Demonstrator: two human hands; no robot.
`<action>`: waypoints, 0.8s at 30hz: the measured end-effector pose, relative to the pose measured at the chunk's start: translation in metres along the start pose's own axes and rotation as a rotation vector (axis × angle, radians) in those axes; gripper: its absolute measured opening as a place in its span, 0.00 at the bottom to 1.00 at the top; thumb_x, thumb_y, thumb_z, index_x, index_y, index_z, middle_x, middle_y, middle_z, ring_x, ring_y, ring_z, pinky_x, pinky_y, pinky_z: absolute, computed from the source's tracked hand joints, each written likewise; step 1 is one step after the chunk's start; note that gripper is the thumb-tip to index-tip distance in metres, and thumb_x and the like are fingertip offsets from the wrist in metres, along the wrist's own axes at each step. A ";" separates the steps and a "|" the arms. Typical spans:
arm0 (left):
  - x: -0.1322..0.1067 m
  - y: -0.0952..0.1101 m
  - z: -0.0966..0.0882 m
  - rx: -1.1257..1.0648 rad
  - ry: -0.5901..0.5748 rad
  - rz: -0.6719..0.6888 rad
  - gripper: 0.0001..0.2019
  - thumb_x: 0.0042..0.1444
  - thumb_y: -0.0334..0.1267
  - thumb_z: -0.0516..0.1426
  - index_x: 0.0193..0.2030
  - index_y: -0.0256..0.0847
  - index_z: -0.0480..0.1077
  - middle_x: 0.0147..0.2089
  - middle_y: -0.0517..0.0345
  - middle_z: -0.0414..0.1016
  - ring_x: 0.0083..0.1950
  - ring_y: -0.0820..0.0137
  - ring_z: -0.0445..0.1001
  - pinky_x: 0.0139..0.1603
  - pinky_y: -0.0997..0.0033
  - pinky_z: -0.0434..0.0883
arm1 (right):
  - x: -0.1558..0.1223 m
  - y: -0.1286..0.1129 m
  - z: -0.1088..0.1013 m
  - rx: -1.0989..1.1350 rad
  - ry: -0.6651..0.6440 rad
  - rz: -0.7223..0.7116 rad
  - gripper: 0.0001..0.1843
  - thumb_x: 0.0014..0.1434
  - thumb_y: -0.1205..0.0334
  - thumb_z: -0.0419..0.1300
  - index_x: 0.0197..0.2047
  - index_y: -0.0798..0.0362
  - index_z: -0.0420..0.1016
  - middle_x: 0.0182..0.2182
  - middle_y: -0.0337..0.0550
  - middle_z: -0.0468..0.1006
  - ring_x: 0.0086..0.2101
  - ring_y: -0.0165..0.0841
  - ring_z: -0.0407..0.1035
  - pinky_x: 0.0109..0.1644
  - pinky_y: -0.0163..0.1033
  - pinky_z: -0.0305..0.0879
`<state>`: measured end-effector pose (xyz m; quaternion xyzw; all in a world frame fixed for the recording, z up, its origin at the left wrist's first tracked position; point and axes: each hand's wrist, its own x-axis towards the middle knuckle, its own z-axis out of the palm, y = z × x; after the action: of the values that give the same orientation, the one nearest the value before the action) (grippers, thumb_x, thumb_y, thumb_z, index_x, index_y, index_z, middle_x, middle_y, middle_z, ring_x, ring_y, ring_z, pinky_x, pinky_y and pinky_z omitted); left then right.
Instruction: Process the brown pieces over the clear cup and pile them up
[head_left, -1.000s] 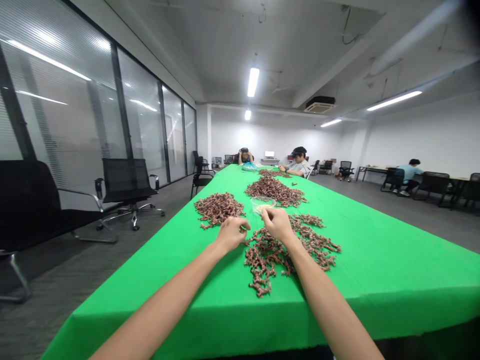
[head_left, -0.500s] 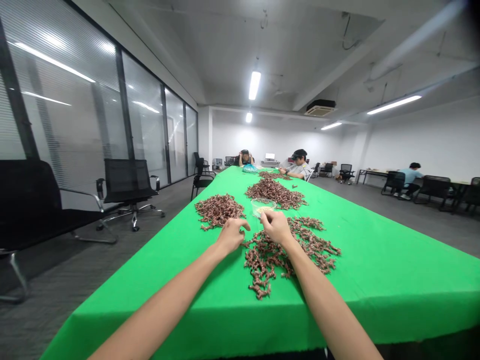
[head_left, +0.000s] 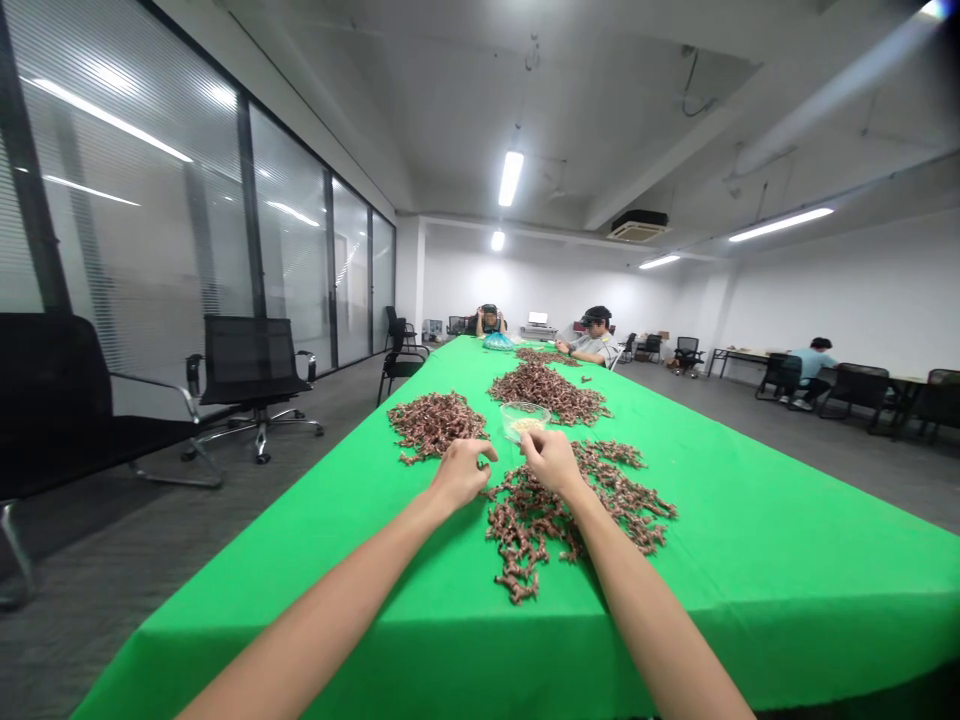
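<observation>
Green tablecloth (head_left: 750, 580) bears tangled knobbly brown pieces (head_left: 525, 535); left hand (head_left: 459, 475) and right hand (head_left: 553, 463) curl, grip contents unclear.

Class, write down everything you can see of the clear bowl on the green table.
The clear bowl is shallow, round and see-through, plastic or glass by its look. It stands upright on the green cloth, open side up, with pale bits in its bottom. Brown piles lie around it, and the right hand is just in front of it; whether they touch cannot be told.
</observation>
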<state>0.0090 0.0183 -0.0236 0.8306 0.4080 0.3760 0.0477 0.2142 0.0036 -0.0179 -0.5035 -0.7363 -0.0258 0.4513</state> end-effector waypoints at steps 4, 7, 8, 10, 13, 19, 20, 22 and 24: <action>0.000 0.001 0.000 0.000 -0.026 -0.021 0.17 0.47 0.21 0.57 0.38 0.41 0.82 0.39 0.55 0.84 0.41 0.64 0.80 0.47 0.67 0.73 | -0.001 0.002 0.001 0.023 -0.051 -0.009 0.25 0.67 0.53 0.49 0.21 0.53 0.72 0.17 0.38 0.67 0.21 0.29 0.58 0.30 0.37 0.50; 0.000 0.000 0.001 -0.019 -0.029 -0.025 0.20 0.46 0.18 0.56 0.39 0.41 0.82 0.39 0.55 0.84 0.43 0.65 0.80 0.49 0.68 0.73 | -0.001 0.005 0.002 0.012 -0.061 0.009 0.25 0.67 0.53 0.49 0.21 0.53 0.72 0.17 0.38 0.67 0.21 0.29 0.58 0.29 0.37 0.50; 0.001 -0.001 0.001 -0.026 -0.027 -0.026 0.20 0.46 0.18 0.55 0.39 0.41 0.82 0.40 0.55 0.84 0.43 0.65 0.80 0.49 0.68 0.73 | -0.002 0.005 0.003 0.009 -0.062 0.016 0.25 0.67 0.53 0.49 0.21 0.53 0.72 0.17 0.38 0.68 0.21 0.29 0.58 0.30 0.37 0.50; 0.001 -0.003 0.003 -0.040 -0.019 -0.024 0.20 0.46 0.18 0.56 0.38 0.41 0.82 0.40 0.55 0.84 0.43 0.65 0.81 0.49 0.67 0.74 | -0.002 0.007 0.003 0.003 -0.063 0.023 0.25 0.67 0.53 0.49 0.21 0.53 0.71 0.17 0.38 0.68 0.21 0.29 0.58 0.30 0.37 0.51; 0.001 -0.004 0.005 -0.068 -0.008 0.006 0.17 0.48 0.18 0.57 0.38 0.39 0.82 0.38 0.54 0.84 0.42 0.65 0.80 0.49 0.66 0.74 | -0.001 0.007 0.003 -0.017 -0.062 0.033 0.26 0.67 0.53 0.49 0.20 0.53 0.71 0.17 0.39 0.68 0.21 0.29 0.59 0.31 0.36 0.52; 0.004 -0.007 0.008 -0.203 0.057 -0.010 0.08 0.52 0.23 0.61 0.35 0.37 0.80 0.37 0.52 0.83 0.41 0.66 0.81 0.45 0.69 0.76 | -0.001 0.007 0.001 -0.044 -0.105 0.051 0.25 0.66 0.53 0.49 0.20 0.53 0.69 0.17 0.39 0.68 0.22 0.29 0.60 0.30 0.36 0.53; 0.004 -0.007 0.008 -0.215 0.070 -0.016 0.07 0.51 0.24 0.63 0.35 0.37 0.80 0.38 0.52 0.83 0.41 0.65 0.81 0.45 0.69 0.76 | -0.001 0.007 0.001 -0.039 -0.109 0.049 0.25 0.66 0.53 0.49 0.20 0.53 0.68 0.17 0.39 0.69 0.22 0.29 0.60 0.30 0.36 0.53; 0.004 -0.005 0.007 -0.223 0.085 -0.020 0.05 0.50 0.26 0.65 0.34 0.37 0.79 0.37 0.52 0.83 0.41 0.65 0.81 0.45 0.69 0.76 | -0.001 0.008 0.001 -0.028 -0.109 0.046 0.26 0.66 0.53 0.49 0.19 0.53 0.68 0.17 0.39 0.69 0.21 0.29 0.59 0.30 0.36 0.52; 0.003 -0.001 0.004 -0.220 0.088 -0.021 0.04 0.50 0.28 0.67 0.33 0.38 0.79 0.36 0.53 0.82 0.39 0.65 0.80 0.44 0.69 0.76 | -0.001 0.008 0.001 -0.023 -0.109 0.045 0.26 0.66 0.53 0.49 0.19 0.53 0.68 0.17 0.40 0.69 0.21 0.29 0.59 0.30 0.37 0.52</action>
<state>0.0125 0.0224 -0.0251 0.7988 0.3744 0.4541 0.1245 0.2196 0.0077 -0.0226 -0.5258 -0.7479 0.0035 0.4053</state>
